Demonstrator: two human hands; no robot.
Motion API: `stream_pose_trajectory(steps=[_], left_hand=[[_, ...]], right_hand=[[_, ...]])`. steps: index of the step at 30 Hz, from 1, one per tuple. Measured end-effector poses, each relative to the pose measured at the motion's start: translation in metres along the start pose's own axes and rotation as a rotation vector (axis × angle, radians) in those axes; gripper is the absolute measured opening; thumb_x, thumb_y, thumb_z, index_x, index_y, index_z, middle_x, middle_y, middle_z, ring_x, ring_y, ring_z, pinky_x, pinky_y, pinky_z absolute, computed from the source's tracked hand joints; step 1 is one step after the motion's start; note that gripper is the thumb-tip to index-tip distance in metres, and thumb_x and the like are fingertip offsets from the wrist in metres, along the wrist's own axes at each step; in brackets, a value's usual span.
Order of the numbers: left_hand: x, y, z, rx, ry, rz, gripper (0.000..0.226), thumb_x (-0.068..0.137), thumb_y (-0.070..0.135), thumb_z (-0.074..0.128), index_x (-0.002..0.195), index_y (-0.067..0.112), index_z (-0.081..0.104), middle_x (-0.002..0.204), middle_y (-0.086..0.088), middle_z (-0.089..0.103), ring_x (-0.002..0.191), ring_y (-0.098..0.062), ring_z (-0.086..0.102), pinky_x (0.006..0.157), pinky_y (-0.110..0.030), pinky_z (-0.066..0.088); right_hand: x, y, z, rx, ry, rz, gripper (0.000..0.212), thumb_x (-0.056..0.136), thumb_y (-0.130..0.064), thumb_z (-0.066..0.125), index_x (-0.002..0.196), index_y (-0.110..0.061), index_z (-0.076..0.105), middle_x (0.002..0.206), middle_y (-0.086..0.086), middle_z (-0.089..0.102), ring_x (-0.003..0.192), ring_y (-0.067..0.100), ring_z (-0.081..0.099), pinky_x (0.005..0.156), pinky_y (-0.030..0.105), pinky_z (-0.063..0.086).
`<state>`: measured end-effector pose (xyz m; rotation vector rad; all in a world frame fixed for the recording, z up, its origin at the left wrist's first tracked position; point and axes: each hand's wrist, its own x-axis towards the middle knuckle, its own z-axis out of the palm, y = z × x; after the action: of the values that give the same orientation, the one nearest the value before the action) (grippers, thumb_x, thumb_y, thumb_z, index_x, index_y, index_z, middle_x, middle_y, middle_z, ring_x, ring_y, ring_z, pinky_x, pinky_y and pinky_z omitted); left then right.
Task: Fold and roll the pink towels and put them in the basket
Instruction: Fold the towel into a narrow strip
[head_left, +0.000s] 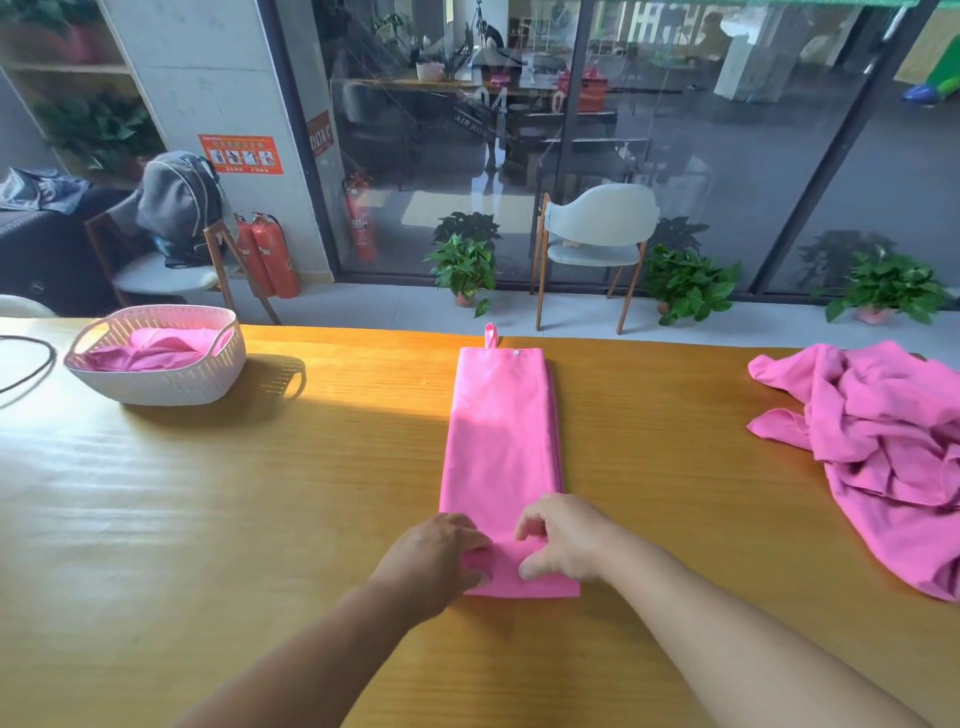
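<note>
**Near end of the folded towel taken up for rolling**

The folded pink towel (500, 447) lies as a long narrow strip on the wooden table (260, 519), running away from the person, its hanging loop (490, 335) and a small snap at the far end. Both hands sit on the near end: the left hand (434, 558) and the right hand (563, 538) have fingers curled, pinching the cloth between fingertips and thumb, it seems, though the fingertips partly hide the edge.

The cloth looks thin, soft and light, likely microfibre; it will flop and slide on the smooth tabletop, so I'd judge the roll needs holding at both corners of the near edge and keeping tight and even, or the layers may skew.

The basket (156, 384) stands well to the left with pink cloth already inside. A crumpled pile of pink towels (883, 447) waits to the right.

An orange notice (241, 154) on the pillar carries print too small to read; the glass behind shows "04" and what may be "AIR".
</note>
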<state>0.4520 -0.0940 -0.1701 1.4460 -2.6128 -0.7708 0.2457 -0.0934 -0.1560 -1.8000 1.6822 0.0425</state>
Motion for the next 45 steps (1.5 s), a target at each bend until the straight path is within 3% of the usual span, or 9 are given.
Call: stream_pose_trajectory(steps=[5,9,16,21,26,30,36,40,45], left_hand=[[0.029,-0.005,-0.016,-0.029,-0.231,-0.093,0.025,0.094,0.032,0.061,0.115,0.023,0.07,0.114,0.003,0.067,0.104,-0.019,0.061,0.094,-0.039,0.05],[0.043,-0.014,-0.015,-0.101,-0.25,-0.145,0.025,0.095,0.039,0.059,0.11,0.023,0.07,0.107,0.003,0.07,0.097,-0.019,0.062,0.087,-0.035,0.052],[0.032,-0.019,0.005,-0.095,0.287,-0.008,0.02,0.089,0.034,0.066,0.105,0.023,0.071,0.107,0.013,0.062,0.088,-0.004,0.056,0.079,-0.023,0.047],[0.028,-0.035,0.007,0.027,0.107,0.046,0.061,0.08,0.038,0.073,0.136,0.032,0.05,0.131,0.019,0.048,0.119,-0.005,0.043,0.105,-0.023,0.034],[0.051,-0.034,-0.016,-0.079,-0.057,-0.074,0.044,0.078,0.027,0.075,0.122,0.03,0.065,0.106,0.009,0.064,0.093,-0.01,0.058,0.084,-0.026,0.051],[0.053,-0.033,-0.02,-0.106,-0.255,-0.134,0.046,0.078,0.037,0.077,0.122,0.032,0.065,0.103,0.01,0.063,0.089,-0.011,0.059,0.074,-0.022,0.047],[0.041,-0.03,-0.017,-0.147,-0.401,-0.148,0.042,0.085,0.042,0.069,0.126,0.033,0.062,0.108,0.009,0.06,0.097,-0.013,0.058,0.081,-0.025,0.048],[0.033,-0.022,-0.016,-0.011,-0.123,-0.024,0.048,0.088,0.036,0.066,0.135,0.037,0.054,0.124,0.009,0.045,0.111,-0.012,0.047,0.104,-0.031,0.042],[0.02,-0.012,-0.001,0.159,0.084,0.108,0.045,0.09,0.042,0.058,0.132,0.029,0.053,0.12,0.009,0.054,0.108,-0.013,0.048,0.099,-0.03,0.043]], right_hand=[[-0.018,-0.009,0.02,-0.235,0.232,-0.229,0.028,0.093,-0.027,0.052,0.117,-0.024,0.067,0.107,-0.006,0.056,0.108,0.015,0.05,0.095,0.031,0.045],[-0.02,-0.012,0.032,-0.309,0.215,-0.174,0.042,0.084,-0.044,0.07,0.117,-0.021,0.056,0.11,-0.005,0.048,0.107,0.016,0.049,0.092,0.032,0.045],[0.002,-0.005,0.006,-0.158,0.187,-0.073,0.035,0.085,-0.047,0.071,0.111,-0.024,0.064,0.107,-0.004,0.064,0.102,0.021,0.061,0.086,0.032,0.048],[0.015,0.002,-0.006,0.017,0.138,-0.004,0.036,0.079,-0.049,0.078,0.105,-0.031,0.06,0.116,-0.007,0.066,0.104,0.016,0.061,0.09,0.035,0.052],[0.012,0.006,0.002,-0.208,0.325,-0.176,0.046,0.091,-0.055,0.059,0.126,-0.026,0.062,0.115,-0.005,0.054,0.115,0.015,0.044,0.102,0.035,0.041],[0.0,0.006,0.01,-0.417,0.228,-0.224,0.074,0.081,-0.058,0.069,0.141,-0.025,0.042,0.122,-0.001,0.053,0.117,0.02,0.046,0.105,0.035,0.037],[-0.005,-0.008,0.0,-0.403,0.091,-0.194,0.04,0.081,-0.05,0.073,0.108,-0.022,0.061,0.103,0.001,0.068,0.099,0.025,0.061,0.083,0.034,0.047],[0.005,-0.01,-0.015,-0.276,-0.032,-0.11,0.026,0.079,-0.048,0.075,0.085,-0.025,0.064,0.092,-0.003,0.058,0.097,0.021,0.055,0.076,0.031,0.045],[0.022,-0.013,-0.025,-0.177,-0.096,-0.044,0.02,0.076,-0.047,0.08,0.089,-0.034,0.072,0.086,-0.01,0.059,0.093,0.019,0.058,0.065,0.026,0.042]])
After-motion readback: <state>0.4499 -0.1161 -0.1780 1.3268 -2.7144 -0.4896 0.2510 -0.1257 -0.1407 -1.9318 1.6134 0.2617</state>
